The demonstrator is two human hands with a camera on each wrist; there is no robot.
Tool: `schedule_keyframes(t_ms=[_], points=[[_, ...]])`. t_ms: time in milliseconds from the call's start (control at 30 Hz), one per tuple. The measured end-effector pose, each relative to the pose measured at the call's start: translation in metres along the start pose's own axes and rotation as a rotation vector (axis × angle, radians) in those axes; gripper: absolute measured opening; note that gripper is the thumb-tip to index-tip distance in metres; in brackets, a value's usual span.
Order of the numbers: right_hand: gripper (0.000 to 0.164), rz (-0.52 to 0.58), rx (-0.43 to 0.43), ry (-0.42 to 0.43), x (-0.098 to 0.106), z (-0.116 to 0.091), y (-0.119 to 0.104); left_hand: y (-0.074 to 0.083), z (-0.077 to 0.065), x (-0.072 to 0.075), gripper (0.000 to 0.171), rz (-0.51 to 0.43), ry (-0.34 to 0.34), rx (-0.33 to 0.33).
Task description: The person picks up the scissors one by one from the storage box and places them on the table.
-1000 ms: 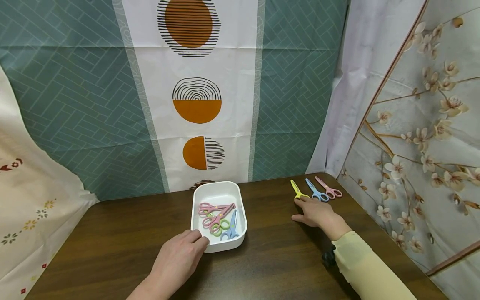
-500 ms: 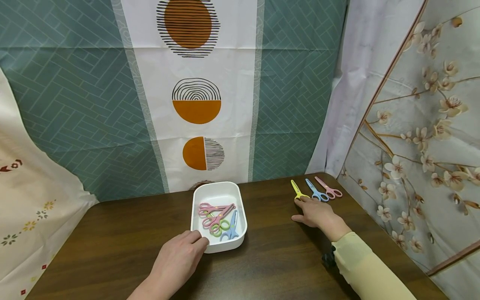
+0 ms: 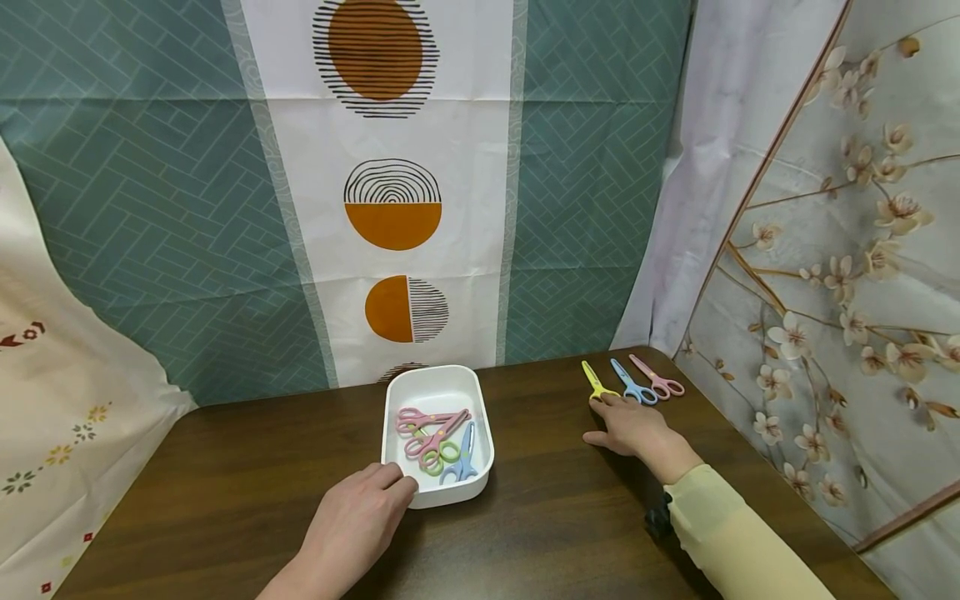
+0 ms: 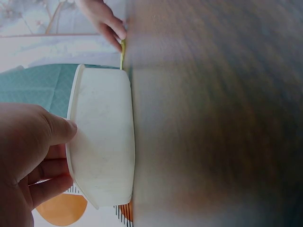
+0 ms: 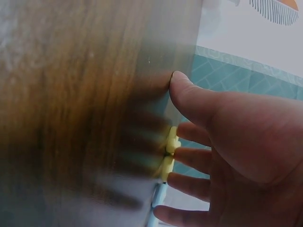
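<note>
My left hand point(image 3: 358, 518) holds the near left corner of a white plastic tray point(image 3: 453, 495). In the left wrist view the thumb point(image 4: 61, 130) lies against the tray's outer side, with fingers bent over its rim. Inside lie two pairs of pink scissors point(image 3: 442, 437), overlapping green scissors point(image 3: 450, 451), and blue scissors point(image 3: 467, 450). At the far right, my right hand point(image 3: 636, 427) is spread, its fingertips at the handles of yellow scissors point(image 3: 592, 377). Those handles, partly covered in the head view, show beside the fingers in the right wrist view.
Blue scissors point(image 3: 626, 375) and pink scissors point(image 3: 651, 372) lie beside the yellow pair, near the back right corner of the brown wooden table point(image 3: 540, 533). A green and white patterned cloth point(image 3: 585, 208) hangs behind, and a floral cloth point(image 3: 840, 333) borders the right side.
</note>
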State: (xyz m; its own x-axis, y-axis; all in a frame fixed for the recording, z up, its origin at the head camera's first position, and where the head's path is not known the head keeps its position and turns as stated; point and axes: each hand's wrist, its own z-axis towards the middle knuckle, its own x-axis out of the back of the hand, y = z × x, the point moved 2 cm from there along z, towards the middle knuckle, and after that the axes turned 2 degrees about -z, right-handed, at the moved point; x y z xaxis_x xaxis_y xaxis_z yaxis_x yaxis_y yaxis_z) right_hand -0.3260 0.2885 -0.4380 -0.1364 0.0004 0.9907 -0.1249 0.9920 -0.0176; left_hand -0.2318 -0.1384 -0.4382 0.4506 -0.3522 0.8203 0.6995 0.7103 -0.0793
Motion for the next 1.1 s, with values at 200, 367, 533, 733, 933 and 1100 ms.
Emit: schedule_keyframes(t_ms=[200,367,533,733,933,1100], points=[[0.078,0.005,-0.007,0.002,0.0023,-0.0022,-0.0011,-0.0014,-0.0009,0.0001,0.018,-0.009,-0.017,-0.003],[0.079,0.009,-0.005,0.006,0.0010,-0.0024,-0.0006,0.0002,-0.0009,-0.0002,0.025,-0.003,0.007,0.002],[0.079,0.010,-0.006,0.013,0.0002,-0.0020,-0.0006,0.0009,-0.0011,0.0001,0.031,0.002,0.024,0.007],[0.079,0.010,-0.008,0.018,0.0000,-0.0019,-0.0007,0.0002,-0.0016,0.0005,0.024,0.004,-0.010,0.007],[0.079,0.007,-0.012,0.032,-0.0016,-0.0019,-0.0004,0.0015,-0.0008,0.0005,0.032,0.018,0.022,0.014],[0.078,0.000,-0.016,0.055,-0.0033,-0.0033,-0.0009,0.0023,-0.0001,0.0007,0.032,0.021,0.023,0.017]])
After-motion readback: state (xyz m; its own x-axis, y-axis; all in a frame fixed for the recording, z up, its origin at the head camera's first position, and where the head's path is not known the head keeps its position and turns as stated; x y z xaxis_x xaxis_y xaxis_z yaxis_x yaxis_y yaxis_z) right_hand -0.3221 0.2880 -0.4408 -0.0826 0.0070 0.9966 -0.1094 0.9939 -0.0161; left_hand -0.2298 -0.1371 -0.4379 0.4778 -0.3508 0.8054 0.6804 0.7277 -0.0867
